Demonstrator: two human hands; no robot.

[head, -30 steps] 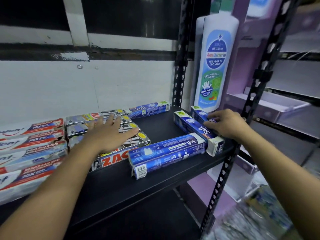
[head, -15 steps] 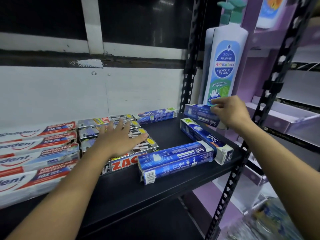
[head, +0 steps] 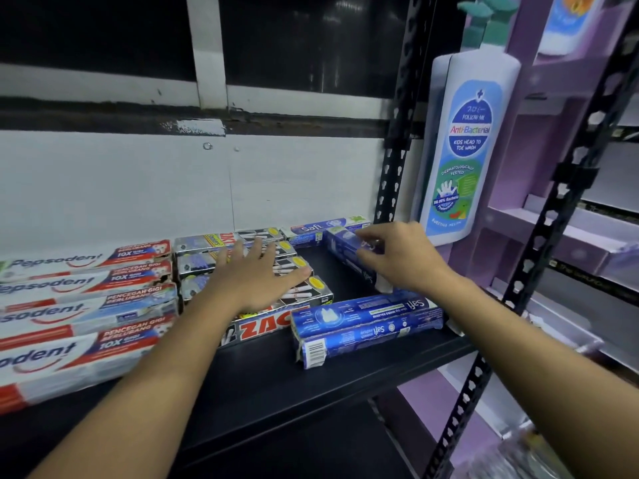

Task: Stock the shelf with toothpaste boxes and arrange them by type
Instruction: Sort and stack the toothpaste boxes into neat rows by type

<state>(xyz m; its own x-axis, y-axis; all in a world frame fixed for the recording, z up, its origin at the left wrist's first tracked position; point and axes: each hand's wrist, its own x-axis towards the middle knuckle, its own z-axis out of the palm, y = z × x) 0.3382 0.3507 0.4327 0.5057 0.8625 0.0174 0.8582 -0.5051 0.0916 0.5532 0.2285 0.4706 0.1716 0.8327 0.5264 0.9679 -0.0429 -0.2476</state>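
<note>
On the black shelf [head: 269, 385] lie three kinds of toothpaste boxes. Red-and-white Pepsodent boxes [head: 79, 305] fill the left. Black-and-grey Zact boxes [head: 262, 330] sit in the middle, and my left hand [head: 256, 278] rests flat on them with fingers spread. My right hand [head: 397, 257] grips a blue Safi box [head: 345, 247] and holds it tilted above the shelf's back right. Another Safi box [head: 325, 227] lies along the back wall. Two more Safi boxes [head: 366, 323] lie stacked near the front edge.
A slotted black upright [head: 390, 188] stands at the back right and another [head: 539, 271] at the front right. A large cardboard display bottle [head: 463, 150] and purple display shelves [head: 553, 236] stand just beyond the rack. A white wall closes the back.
My right hand lifted a Safi box from the shelf's right side and carried it left and back toward the wall. The left hand stayed on the Zact boxes.
</note>
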